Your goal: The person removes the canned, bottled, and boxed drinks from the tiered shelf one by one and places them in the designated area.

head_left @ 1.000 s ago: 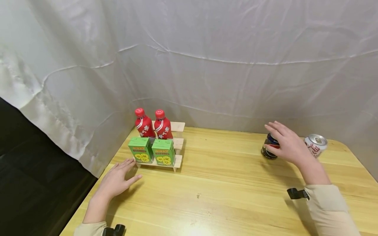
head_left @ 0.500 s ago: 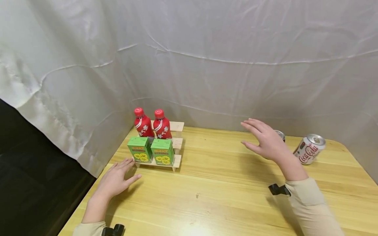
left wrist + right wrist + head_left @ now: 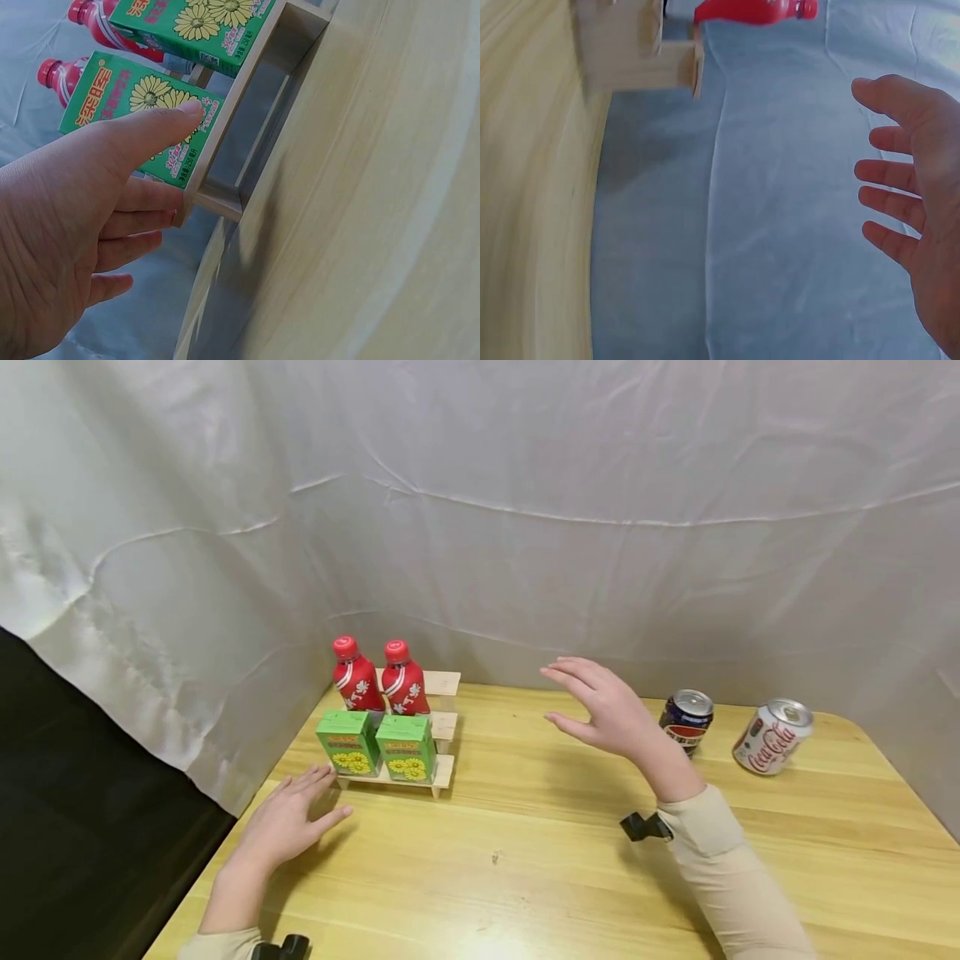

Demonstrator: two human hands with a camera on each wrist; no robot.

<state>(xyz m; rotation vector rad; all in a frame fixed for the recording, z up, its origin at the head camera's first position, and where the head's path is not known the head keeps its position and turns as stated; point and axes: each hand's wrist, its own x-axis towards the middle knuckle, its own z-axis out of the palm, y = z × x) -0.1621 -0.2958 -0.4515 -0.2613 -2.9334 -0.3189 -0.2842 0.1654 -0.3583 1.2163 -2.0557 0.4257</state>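
Note:
My left hand point(image 3: 281, 822) is at the front left corner of a stepped wooden rack point(image 3: 444, 770), fingertips right at its edge. In the left wrist view its thumb overlaps a green drink carton point(image 3: 169, 94). Two such cartons stand on the lowest step, the second carton point(image 3: 407, 750) to the right. Behind them are two red bottles, one on the left point(image 3: 357, 683) and one on the right point(image 3: 405, 687). My right hand point(image 3: 611, 714) holds nothing and hovers over the table, fingers extended, between the rack and a dark blue can point(image 3: 687, 720).
A silver Coca-Cola can point(image 3: 772, 739) stands right of the dark can. The wooden table point(image 3: 480, 877) meets a grey-white cloth point(image 3: 562, 568) hanging behind and at the left. Black cloth point(image 3: 82, 827) lies beyond the table's left edge.
My right hand has moved left, away from the two cans toward the rack, uncovering the dark can. The left hand has stayed by the rack, and the head view has shifted slightly.

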